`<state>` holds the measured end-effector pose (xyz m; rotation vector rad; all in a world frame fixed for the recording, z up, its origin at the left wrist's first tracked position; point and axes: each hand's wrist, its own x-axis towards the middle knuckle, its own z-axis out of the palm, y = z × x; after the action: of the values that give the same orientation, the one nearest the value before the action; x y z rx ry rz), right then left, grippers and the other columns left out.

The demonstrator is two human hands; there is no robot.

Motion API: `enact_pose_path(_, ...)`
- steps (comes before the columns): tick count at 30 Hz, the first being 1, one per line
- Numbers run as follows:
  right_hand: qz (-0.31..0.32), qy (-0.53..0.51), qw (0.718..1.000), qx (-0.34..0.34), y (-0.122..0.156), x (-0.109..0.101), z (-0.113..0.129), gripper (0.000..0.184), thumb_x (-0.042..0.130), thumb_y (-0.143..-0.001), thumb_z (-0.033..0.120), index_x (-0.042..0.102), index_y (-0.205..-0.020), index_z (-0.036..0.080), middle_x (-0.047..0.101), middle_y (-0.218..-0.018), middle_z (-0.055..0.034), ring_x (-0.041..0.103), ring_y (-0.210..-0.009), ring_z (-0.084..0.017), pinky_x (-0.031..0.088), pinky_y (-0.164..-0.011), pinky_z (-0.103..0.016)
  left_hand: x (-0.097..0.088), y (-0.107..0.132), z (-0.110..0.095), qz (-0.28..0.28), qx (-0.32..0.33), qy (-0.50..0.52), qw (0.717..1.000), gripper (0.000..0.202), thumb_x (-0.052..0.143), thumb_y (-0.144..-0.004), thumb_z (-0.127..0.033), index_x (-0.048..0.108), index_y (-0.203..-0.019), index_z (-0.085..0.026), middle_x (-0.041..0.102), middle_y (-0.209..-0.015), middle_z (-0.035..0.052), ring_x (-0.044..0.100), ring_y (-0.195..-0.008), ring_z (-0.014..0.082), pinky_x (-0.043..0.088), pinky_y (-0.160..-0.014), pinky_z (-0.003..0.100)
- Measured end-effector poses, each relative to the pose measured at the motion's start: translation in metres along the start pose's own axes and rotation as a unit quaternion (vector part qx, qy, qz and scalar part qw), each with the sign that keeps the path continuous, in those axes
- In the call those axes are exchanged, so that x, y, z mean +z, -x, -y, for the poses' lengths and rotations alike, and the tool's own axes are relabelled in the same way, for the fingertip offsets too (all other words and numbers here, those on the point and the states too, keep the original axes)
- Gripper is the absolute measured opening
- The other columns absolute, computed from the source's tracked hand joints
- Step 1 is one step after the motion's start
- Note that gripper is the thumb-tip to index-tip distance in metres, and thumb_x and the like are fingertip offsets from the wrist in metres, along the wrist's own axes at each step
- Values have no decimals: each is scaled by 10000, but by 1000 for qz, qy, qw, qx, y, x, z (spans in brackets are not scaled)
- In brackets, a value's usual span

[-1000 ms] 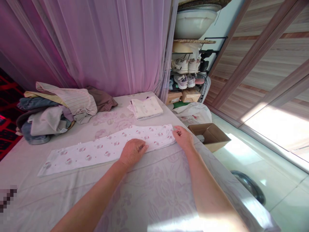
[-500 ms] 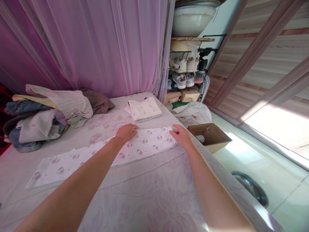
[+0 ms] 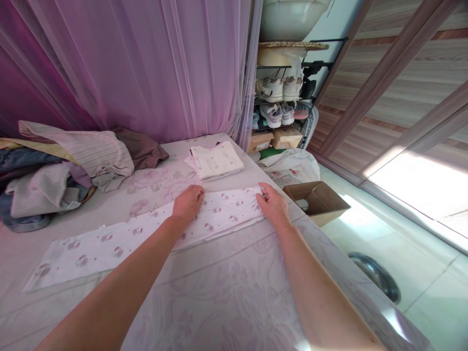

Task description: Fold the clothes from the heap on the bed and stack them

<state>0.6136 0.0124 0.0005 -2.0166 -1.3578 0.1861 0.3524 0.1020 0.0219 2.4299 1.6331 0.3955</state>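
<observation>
White cartoon-print garment point(image 3: 215, 219) lies from lower left to mid-frame on floral sheet point(image 3: 252, 287); right hand point(image 3: 273, 205) pinches its right end; left hand point(image 3: 187, 202) touches its upper edge, grip too hidden to tell.

No words, numbers or brand names could be read. A white label point(image 3: 74, 205) stood on the grey garment point(image 3: 36, 189) towards the far left corner of the bed point(image 3: 234, 292), its print too small to make out. Beyond the far right corner, a pale label point(image 3: 263, 146) on a cardboard box point(image 3: 256, 138) was illegible too. A tiny tag point(image 3: 102, 226) showed at the upper edge of the printed cloth point(image 3: 127, 239), likewise unreadable.
</observation>
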Motion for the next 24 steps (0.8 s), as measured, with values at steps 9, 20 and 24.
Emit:
enact_pose_path(9,-3,86,993,-76,3,-4,6,473,510,-789,272,583,-1250,199,586,-1246,-109,581,-1004,-252,436,-895,-382,19,58,-7,59,176,-29,982,560,389,-905,-568,471,-1363,-255,378,-1509,76,306,-1397,274,233,-1139,464)
enact_pose_path(20,116,185,946,-241,31,29,56,451,359,-946,346,466,-1377,264,386,-1495,-76,314,-1378,-257,182,-1120,-511,30,66,-10,35,175,-53,982,699,399,-871,-637,361,-1445,-240,283,-1551,99,215,-1432,294,153,-1154,511)
enact_pose_path(24,162,224,938,-209,35,34,47,486,368,-946,438,450,-1397,273,357,-1511,-90,287,-1394,-281,159,-1126,-532,28,64,-8,41,149,-31,987,530,277,-960,-474,405,-1420,-243,363,-1518,60,279,-1412,254,204,-1150,487)
